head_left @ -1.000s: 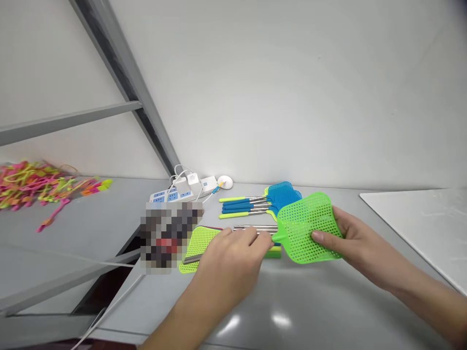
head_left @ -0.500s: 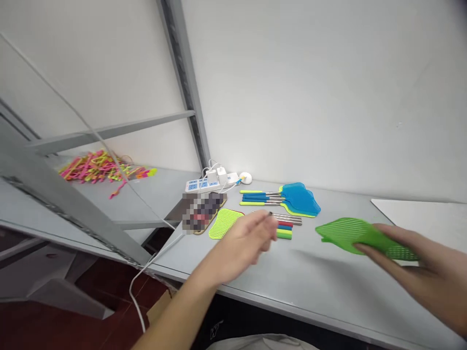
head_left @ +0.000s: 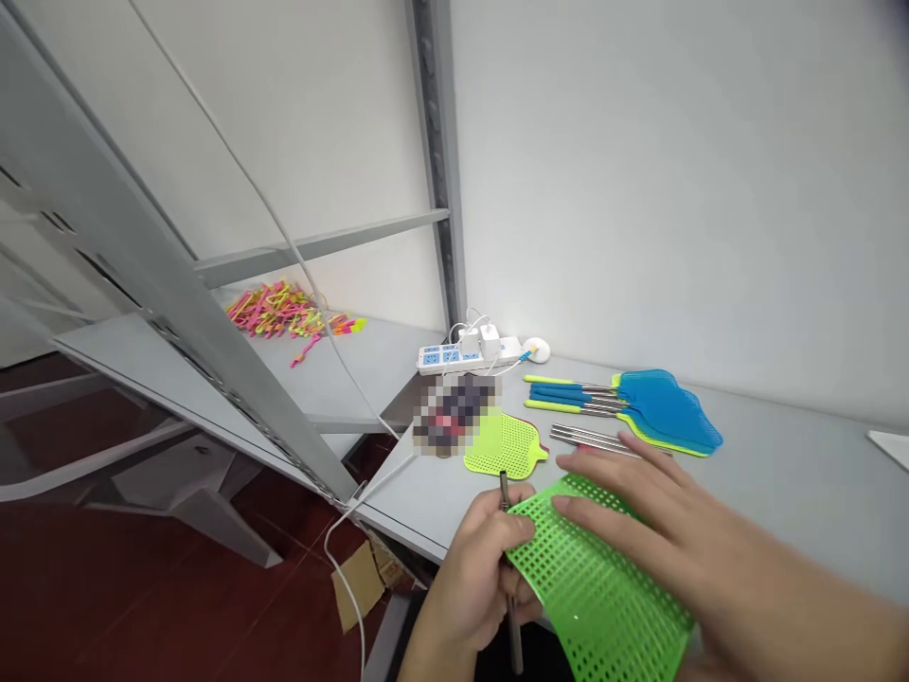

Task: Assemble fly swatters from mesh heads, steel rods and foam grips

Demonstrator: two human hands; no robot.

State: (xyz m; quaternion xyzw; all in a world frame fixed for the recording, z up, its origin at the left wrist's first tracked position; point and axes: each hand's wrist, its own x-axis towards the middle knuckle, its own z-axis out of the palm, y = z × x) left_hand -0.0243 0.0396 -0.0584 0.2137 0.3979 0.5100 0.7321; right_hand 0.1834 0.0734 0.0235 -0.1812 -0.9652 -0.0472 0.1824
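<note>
My left hand (head_left: 483, 568) is closed around a thin metal rod (head_left: 514, 630) that stands nearly upright, its dark end above the fingers. The left thumb presses on the near corner of a green fly swatter head (head_left: 603, 601), a perforated plastic sheet. My right hand (head_left: 668, 530) holds that head from the right, fingers stretched across its upper face; its thumb is hidden. Beyond the hands lie metal rods (head_left: 589, 436), partly covered by the right fingers. A yellow-green swatter head (head_left: 507, 450) rests left of them, with a red edge showing under it.
Assembled swatters with blue heads (head_left: 660, 407) lie at the back of the grey table (head_left: 774, 474). A power strip (head_left: 436, 358) with chargers stands by the wall, near a blurred-out item (head_left: 454, 417). A shelf post (head_left: 270, 426) and white cable (head_left: 276, 218) are left, before a colourful pile (head_left: 276, 311).
My hands have come together, the green swatter head moving left and nearer to my left hand. The rod now shows clearly in the left hand. The view has turned left.
</note>
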